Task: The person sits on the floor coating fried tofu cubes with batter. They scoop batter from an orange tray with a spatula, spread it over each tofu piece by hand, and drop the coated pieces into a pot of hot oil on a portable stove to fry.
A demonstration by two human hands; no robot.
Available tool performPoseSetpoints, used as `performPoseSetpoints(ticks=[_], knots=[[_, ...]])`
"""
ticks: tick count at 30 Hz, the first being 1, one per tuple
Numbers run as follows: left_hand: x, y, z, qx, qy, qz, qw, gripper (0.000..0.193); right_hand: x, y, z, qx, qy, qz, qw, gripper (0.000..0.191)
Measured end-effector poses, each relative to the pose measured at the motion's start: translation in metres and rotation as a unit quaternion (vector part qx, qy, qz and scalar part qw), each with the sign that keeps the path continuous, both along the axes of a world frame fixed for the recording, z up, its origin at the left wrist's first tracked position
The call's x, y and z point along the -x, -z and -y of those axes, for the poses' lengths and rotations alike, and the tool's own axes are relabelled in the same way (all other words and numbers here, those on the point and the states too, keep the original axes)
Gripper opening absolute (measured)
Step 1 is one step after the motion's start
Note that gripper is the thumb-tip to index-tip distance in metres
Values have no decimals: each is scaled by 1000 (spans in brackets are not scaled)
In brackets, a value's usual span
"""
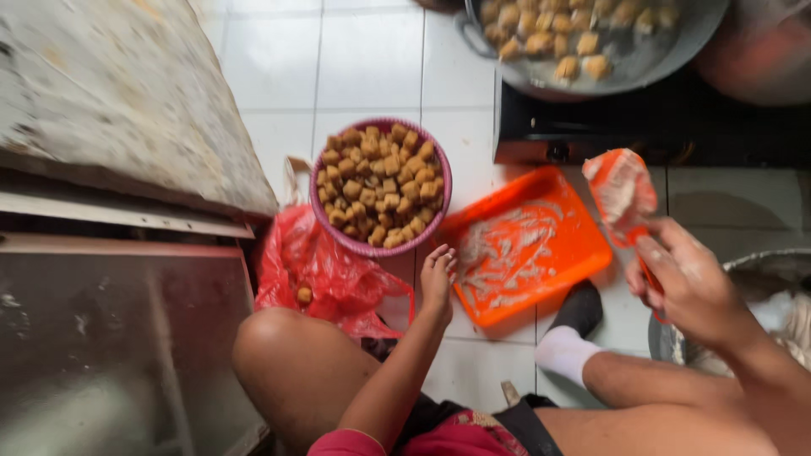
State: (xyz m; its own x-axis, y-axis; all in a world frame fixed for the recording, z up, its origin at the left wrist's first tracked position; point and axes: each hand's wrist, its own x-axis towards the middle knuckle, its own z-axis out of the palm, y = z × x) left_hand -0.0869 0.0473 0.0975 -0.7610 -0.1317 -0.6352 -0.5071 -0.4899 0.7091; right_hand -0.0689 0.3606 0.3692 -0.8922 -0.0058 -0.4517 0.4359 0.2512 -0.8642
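Note:
My right hand (pixel 680 283) grips the handle of an orange scoop (pixel 623 192) smeared with white batter, held above the floor to the right of an orange tray (pixel 583 245). The tray lies on the white tiles and is streaked with the same batter. My left hand (pixel 438 277) hovers with fingers apart at the tray's left edge, just below a purple basket (pixel 442 198) heaped with fried golden pieces (pixel 378 186). It holds nothing.
A red plastic bag (pixel 325 270) with one fried piece lies by my left knee. A wok (pixel 591 51) of frying pieces sits on a black stove (pixel 642 127) at the top. A metal bowl (pixel 760 262) stands at right, a worn cabinet (pixel 118 101) at left.

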Motion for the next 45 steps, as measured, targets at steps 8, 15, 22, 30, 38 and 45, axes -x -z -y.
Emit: performPoseSetpoints(ticks=[8,15,22,30,38,45], knots=[[-60,63,29,238,143,78,957,52,41,143,36,-435,-349,-70,827,44],[-64,73,8,278,276,14,920,67,10,300,109,-337,-202,-22,919,36],[-65,70,1,117,265,144,946,62,-23,338,156,-355,-197,-85,910,49],[-70,87,5,-25,235,122,964,71,-58,352,163,-262,-160,-101,946,44],[-70,73,1,4,250,151,956,75,-47,337,160,175,47,291,939,51],[-69,43,14,218,280,132,925,49,-14,310,146,273,-21,287,918,29]])
